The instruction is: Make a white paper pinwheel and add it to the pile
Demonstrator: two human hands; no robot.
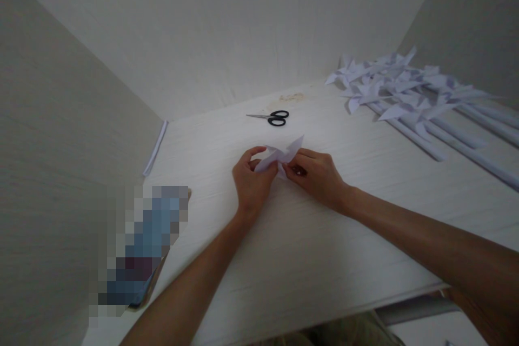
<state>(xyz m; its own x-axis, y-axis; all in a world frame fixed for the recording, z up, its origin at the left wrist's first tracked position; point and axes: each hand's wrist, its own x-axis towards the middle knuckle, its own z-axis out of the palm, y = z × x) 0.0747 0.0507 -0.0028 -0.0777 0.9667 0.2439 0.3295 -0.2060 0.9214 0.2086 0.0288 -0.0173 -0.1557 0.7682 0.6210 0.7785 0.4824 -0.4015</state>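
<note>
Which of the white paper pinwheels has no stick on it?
The folded paper pinwheel pinched between the left hand and right hand at table centre. The finished pinwheels piled at far right all sit on rolled paper sticks.

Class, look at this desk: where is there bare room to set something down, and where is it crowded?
Bare white tabletop lies between both hands and the near edge, and between the black-handled scissors and the left wall. The far right is crowded with white paper pinwheels on rolled paper sticks.

2 bare forearms, no sleeves, hands (253, 181) without rings or gloves
</note>
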